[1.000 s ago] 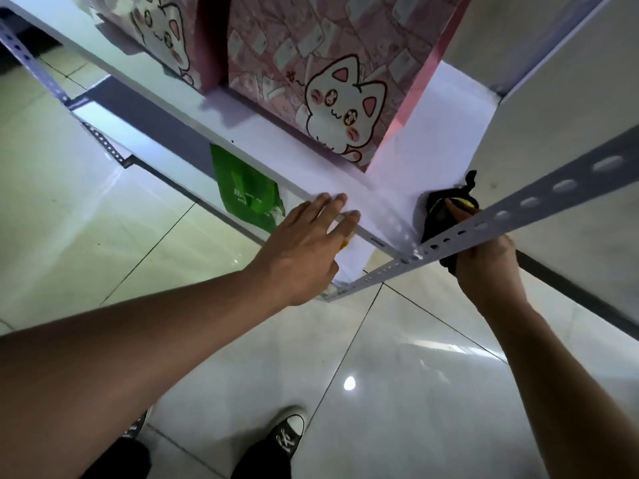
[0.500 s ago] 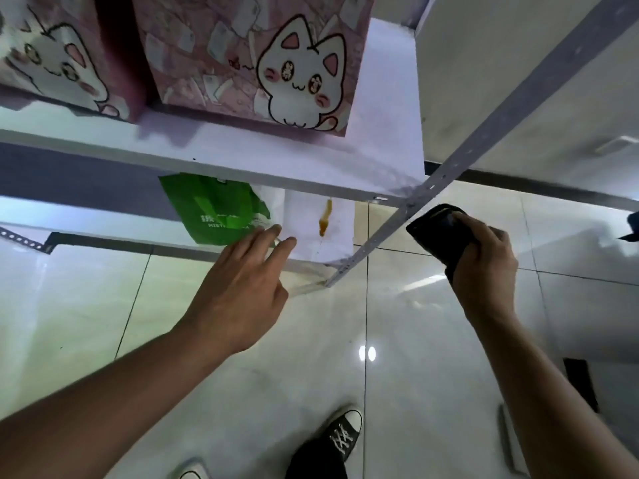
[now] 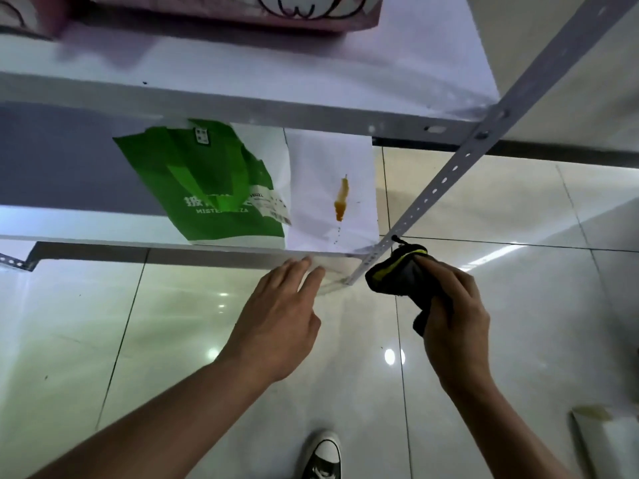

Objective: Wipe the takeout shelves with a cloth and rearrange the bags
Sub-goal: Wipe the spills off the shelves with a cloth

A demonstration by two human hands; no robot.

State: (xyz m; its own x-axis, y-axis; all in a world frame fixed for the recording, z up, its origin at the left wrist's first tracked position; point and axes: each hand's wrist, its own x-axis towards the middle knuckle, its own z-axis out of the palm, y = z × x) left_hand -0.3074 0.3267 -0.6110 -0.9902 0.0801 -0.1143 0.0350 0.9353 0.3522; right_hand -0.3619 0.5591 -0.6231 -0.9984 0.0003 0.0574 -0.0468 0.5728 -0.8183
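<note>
Down at the lower shelf (image 3: 328, 160), an orange smear (image 3: 341, 200) runs across the white board near its right end, with small dark specks trailing toward the front edge. Just left of it lies a green bag (image 3: 204, 181), flat, with a paper receipt on its right side; its corner reaches the front edge. The right hand (image 3: 453, 316) curls its fingers round a dark cloth (image 3: 397, 271) with yellow trim, held just outside the shelf's front right corner, beside the slanting perforated post (image 3: 449, 174). That post stands between cloth and smear. The left hand (image 3: 276, 326) is spread, fingers straight, tips at the front rim of the shelf. Above, pink cat bags (image 3: 235, 12) sit on the upper shelf (image 3: 276, 67), whose right part is bare. Below are glossy floor tiles (image 3: 138, 340) and a black sneaker (image 3: 323, 458).
</note>
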